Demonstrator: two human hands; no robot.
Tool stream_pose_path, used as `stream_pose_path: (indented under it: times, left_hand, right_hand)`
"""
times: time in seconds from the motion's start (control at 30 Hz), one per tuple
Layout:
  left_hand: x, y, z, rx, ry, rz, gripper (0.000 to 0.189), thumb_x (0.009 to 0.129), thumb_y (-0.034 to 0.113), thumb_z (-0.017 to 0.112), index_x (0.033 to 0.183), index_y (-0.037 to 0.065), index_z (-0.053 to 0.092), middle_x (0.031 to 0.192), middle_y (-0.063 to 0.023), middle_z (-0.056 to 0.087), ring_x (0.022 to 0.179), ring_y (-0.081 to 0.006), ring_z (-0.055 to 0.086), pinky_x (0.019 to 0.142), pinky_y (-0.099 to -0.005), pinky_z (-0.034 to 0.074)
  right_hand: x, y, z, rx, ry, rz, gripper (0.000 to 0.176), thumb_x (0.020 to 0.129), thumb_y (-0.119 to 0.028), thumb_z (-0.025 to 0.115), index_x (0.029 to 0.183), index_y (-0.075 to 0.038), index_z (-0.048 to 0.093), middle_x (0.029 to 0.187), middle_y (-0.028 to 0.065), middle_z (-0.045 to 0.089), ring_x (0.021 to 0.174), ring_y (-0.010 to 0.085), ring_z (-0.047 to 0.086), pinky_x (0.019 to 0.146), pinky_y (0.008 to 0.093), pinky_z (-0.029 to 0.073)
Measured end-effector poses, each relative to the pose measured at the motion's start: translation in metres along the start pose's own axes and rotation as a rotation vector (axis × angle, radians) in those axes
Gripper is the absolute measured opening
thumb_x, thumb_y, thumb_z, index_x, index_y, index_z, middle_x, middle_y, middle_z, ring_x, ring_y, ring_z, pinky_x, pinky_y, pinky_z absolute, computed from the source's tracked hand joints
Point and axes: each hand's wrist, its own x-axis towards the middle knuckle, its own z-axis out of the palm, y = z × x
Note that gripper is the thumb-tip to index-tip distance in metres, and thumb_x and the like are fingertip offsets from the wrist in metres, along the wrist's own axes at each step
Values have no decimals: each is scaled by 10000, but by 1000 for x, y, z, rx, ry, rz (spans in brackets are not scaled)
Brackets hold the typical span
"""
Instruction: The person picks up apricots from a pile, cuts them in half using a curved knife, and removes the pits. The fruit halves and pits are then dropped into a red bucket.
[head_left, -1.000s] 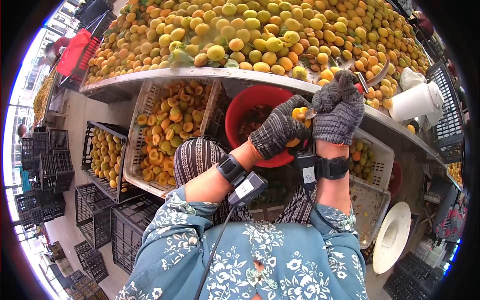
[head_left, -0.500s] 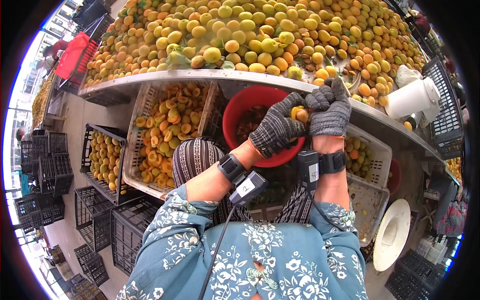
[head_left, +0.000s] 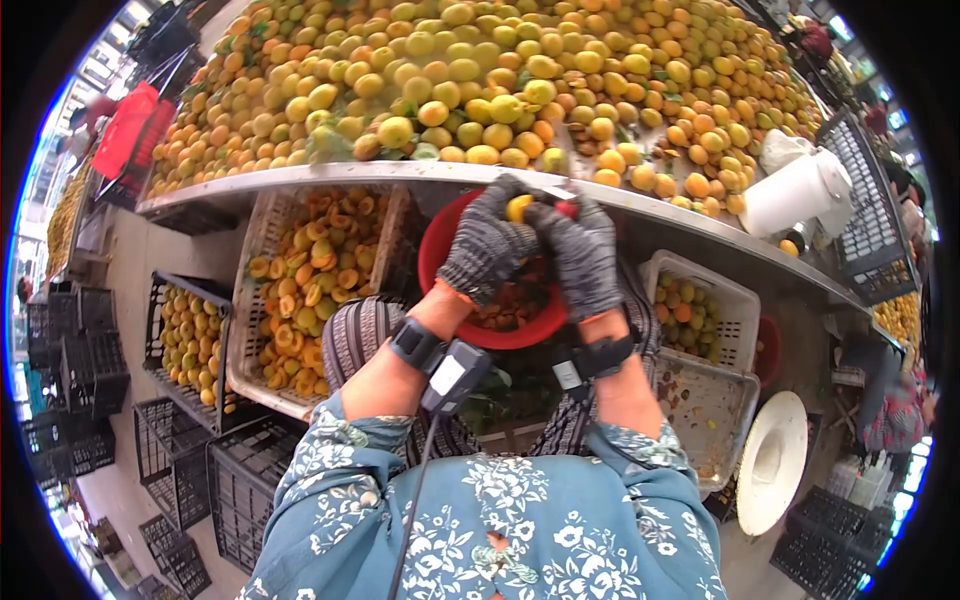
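Both hands wear dark grey knitted gloves and meet over a red bucket (head_left: 432, 262) below the table edge. My left hand (head_left: 488, 245) is closed around a yellow apricot (head_left: 519, 208), which shows between its fingers. Fingers of my right hand (head_left: 582, 250) wrap a small knife (head_left: 566, 208); its red handle and a bit of pale blade show close beside the apricot. Dark reddish-brown scraps lie inside the bucket, partly hidden by the hands.
Whole apricots (head_left: 430, 113) cover the metal table (head_left: 330, 177). At left, a pale crate (head_left: 246, 330) holds halved apricots beside a black crate (head_left: 152, 325) of whole ones. To the right are another fruit crate (head_left: 738, 340), a shallow tray (head_left: 735, 440), a straw hat (head_left: 772, 465) and a white container (head_left: 785, 200).
Both hands have shifted left in view and turned, with the apricot still at the left fingers. The knife's red handle and blade now show at the right hand. The whole view has shifted slightly.
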Motion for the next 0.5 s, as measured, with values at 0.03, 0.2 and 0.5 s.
stream_pose_path:
  times: [0.03, 0.2, 0.5]
  left_hand:
    - [0, 2, -3, 119, 13, 46, 304, 714, -7, 664, 1003, 38, 583, 873, -15, 598, 808, -93, 538, 734, -242, 483]
    - [4, 11, -14, 269, 67, 126, 409, 639, 29, 780, 994, 11, 579, 869, -57, 608, 796, -143, 556, 737, -293, 493]
    - [-1, 35, -20, -176, 116, -148, 367, 685, 50, 799, 971, 61, 568, 798, -27, 597, 692, -106, 588, 564, -242, 502]
  right_hand:
    - [2, 12, -1, 2, -7, -25, 141, 825, -118, 684, 904, -4, 656, 747, 8, 648, 678, 74, 565, 623, 230, 480]
    - [8, 37, -20, -463, 13, -188, 150, 775, -110, 675, 884, -12, 640, 684, 97, 608, 641, 91, 527, 647, 296, 476]
    - [44, -48, -99, -863, 375, -300, 194, 805, -198, 692, 931, -59, 642, 770, 112, 653, 704, 224, 613, 673, 349, 486]
